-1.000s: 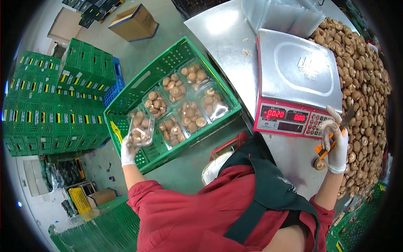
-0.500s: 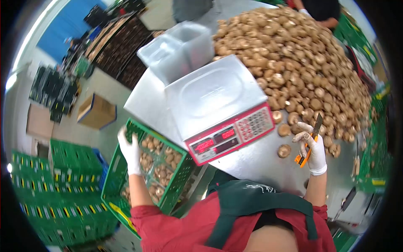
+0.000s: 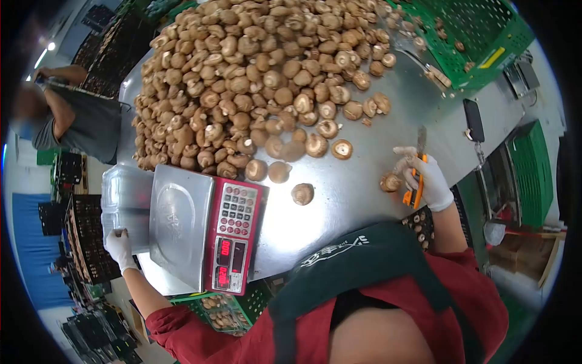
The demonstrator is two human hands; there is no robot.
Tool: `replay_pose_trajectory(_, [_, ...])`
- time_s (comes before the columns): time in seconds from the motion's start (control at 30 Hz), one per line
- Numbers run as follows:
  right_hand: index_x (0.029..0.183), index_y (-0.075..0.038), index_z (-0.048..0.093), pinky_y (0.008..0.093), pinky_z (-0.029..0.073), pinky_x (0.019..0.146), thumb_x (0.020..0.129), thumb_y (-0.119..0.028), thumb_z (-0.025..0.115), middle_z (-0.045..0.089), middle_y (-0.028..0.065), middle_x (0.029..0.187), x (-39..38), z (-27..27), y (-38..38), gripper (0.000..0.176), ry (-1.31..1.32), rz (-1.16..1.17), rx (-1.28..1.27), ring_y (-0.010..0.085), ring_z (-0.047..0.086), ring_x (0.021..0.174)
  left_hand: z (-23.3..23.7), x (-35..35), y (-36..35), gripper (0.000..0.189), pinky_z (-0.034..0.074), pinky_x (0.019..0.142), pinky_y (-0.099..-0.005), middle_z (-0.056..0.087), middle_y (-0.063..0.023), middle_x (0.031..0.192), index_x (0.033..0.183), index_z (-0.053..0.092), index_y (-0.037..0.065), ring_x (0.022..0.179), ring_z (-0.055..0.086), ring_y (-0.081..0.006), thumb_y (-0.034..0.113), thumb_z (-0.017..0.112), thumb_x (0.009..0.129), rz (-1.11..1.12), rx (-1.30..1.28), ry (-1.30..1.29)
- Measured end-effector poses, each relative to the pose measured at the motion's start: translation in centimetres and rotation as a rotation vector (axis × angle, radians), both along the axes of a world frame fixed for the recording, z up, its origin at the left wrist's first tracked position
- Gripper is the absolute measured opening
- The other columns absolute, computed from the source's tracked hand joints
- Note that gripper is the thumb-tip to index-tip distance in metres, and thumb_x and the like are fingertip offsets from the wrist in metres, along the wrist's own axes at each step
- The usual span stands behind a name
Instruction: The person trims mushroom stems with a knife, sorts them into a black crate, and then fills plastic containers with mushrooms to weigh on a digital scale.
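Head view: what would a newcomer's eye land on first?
The big heap of brown mushrooms, covering much of the far side of the metal table. Next, the red-edged scale with glowing digits, front left. Then the orange-handled knife in the gloved right hand, at the right.

Bright indoor light, with small round white lamps [image 3: 51,46] glowing at the upper left, lays a strong white glare across the smooth grey steel tabletop [image 3: 345,197], while several round brown mushrooms [image 3: 279,146] near the centre look smeared and the wide-angle view curves into black, rounded edges.
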State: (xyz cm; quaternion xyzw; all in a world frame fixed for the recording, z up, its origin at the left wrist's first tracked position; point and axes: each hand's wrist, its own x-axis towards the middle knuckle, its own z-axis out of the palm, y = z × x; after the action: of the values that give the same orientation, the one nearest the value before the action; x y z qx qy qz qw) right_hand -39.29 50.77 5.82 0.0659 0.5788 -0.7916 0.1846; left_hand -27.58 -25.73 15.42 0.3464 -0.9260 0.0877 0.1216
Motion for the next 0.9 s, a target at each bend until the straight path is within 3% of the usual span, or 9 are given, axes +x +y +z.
replay_pose_trajectory(0.1, [0.124, 0.004, 0.057, 0.0191, 0.038, 0.043, 0.097, -0.014, 0.05, 0.067, 0.0115, 0.086, -1.6, 0.5, -1.3, 0.033, 0.019, 0.068, 0.1, 0.0036, 0.044, 0.046, 1.8, -0.3, 1.2, 0.022, 0.051, 0.063, -0.0381, 0.071, -0.0145, 0.075, 0.08, 0.07, 0.0, 0.065, 0.068, -0.0261, 0.018, 0.08, 0.072, 0.023, 0.074, 0.051])
replay_pose_trajectory(0.27, [0.124, 0.003, 0.057, 0.019, 0.039, 0.046, 0.098, -0.012, 0.048, 0.066, 0.0131, 0.088, -2.3, 1.4, -3.2, 0.031, 0.028, 0.145, 0.113, 0.0041, 0.045, 0.047, 3.4, 0.2, -2.4, 0.023, 0.05, 0.058, -0.0274, 0.069, -0.0072, 0.074, 0.095, 0.07, -0.003, 0.061, 0.063, -0.0143, 0.02, 0.063, 0.093, 0.109, 0.567, 0.142])
replay_pose_trajectory(0.37, [0.123, 0.003, 0.057, 0.0183, 0.039, 0.045, 0.097, -0.011, 0.05, 0.067, 0.0135, 0.088, -1.9, 0.4, -3.0, 0.03, 0.001, 0.143, 0.07, 0.0033, 0.045, 0.047, 4.1, 1.5, -4.2, 0.022, 0.051, 0.059, -0.0273, 0.07, -0.0081, 0.079, 0.098, 0.069, -0.003, 0.063, 0.064, -0.0142, 0.018, 0.06, 0.095, -0.063, 0.201, 0.352])
replay_pose_trajectory(0.43, [0.122, 0.003, 0.058, 0.0176, 0.039, 0.043, 0.096, -0.011, 0.052, 0.068, 0.0146, 0.09, -1.8, -0.4, -2.7, 0.03, -0.012, 0.124, 0.066, 0.0019, 0.044, 0.044, 5.6, 1.0, 0.4, 0.021, 0.052, 0.061, -0.0274, 0.071, -0.0081, 0.083, 0.099, 0.069, -0.001, 0.069, 0.065, -0.016, 0.016, 0.059, 0.096, -0.002, 0.138, 0.512])
replay_pose_trajectory(0.53, [0.12, 0.004, 0.059, 0.0206, 0.045, 0.05, 0.096, -0.014, 0.056, 0.068, 0.0134, 0.096, -3.6, 2.0, -3.6, 0.031, 0.008, 0.217, 0.269, 0.0052, 0.054, 0.055, 5.4, 1.4, 11.0, 0.017, 0.051, 0.063, -0.0299, 0.071, -0.0089, 0.082, 0.099, 0.069, 0.0, 0.071, 0.066, -0.0169, 0.015, 0.062, 0.093, -0.091, 0.019, 0.417])
replay_pose_trajectory(0.7, [0.123, -0.008, 0.06, 0.0367, 0.054, 0.078, 0.086, -0.013, 0.064, 0.065, 0.009, 0.114, -9.9, 0.9, -11.9, 0.038, 0.924, 0.214, 0.76, 0.0267, 0.067, 0.093, -0.7, 3.4, 22.0, 0.009, 0.052, 0.065, -0.0358, 0.069, -0.0135, 0.079, 0.094, 0.069, 0.004, 0.071, 0.068, -0.0236, 0.011, 0.066, 0.088, -0.149, 0.073, 0.158])
replay_pose_trajectory(0.77, [0.123, -0.015, 0.06, 0.0399, 0.055, 0.078, 0.08, -0.012, 0.067, 0.06, 0.0094, 0.118, -11.9, 1.6, -15.8, 0.043, 0.987, 0.356, 0.91, 0.031, 0.066, 0.092, -2.7, 3.8, 24.0, 0.007, 0.052, 0.064, -0.0371, 0.069, -0.0129, 0.076, 0.091, 0.069, 0.005, 0.068, 0.068, -0.0254, 0.011, 0.066, 0.088, -0.229, 0.205, 0.168])
replay_pose_trajectory(0.8, [0.123, -0.015, 0.06, 0.0401, 0.055, 0.078, 0.08, -0.011, 0.067, 0.059, 0.0092, 0.118, -13.1, 0.6, -17.4, 0.043, 1.005, 0.402, 0.972, 0.0309, 0.066, 0.092, -1.9, 3.5, 25.8, 0.015, 0.053, 0.071, -0.0371, 0.07, -0.0143, 0.088, 0.101, 0.068, 0.004, 0.079, 0.069, -0.027, 0.011, 0.067, 0.088, -0.108, 0.249, 0.019])
replay_pose_trajectory(0.9, [0.123, -0.015, 0.058, 0.0408, 0.055, 0.078, 0.079, -0.01, 0.067, 0.058, 0.0089, 0.118, -15.4, -1.9, -20.3, 0.045, 1.019, 0.532, 1.114, 0.0306, 0.066, 0.093, -1.8, 3.7, 27.9, 0.03, 0.051, 0.082, -0.0378, 0.066, -0.0162, 0.107, 0.115, 0.063, 0.003, 0.095, 0.066, -0.0303, 0.01, 0.068, 0.087, -0.301, 0.082, 0.243])
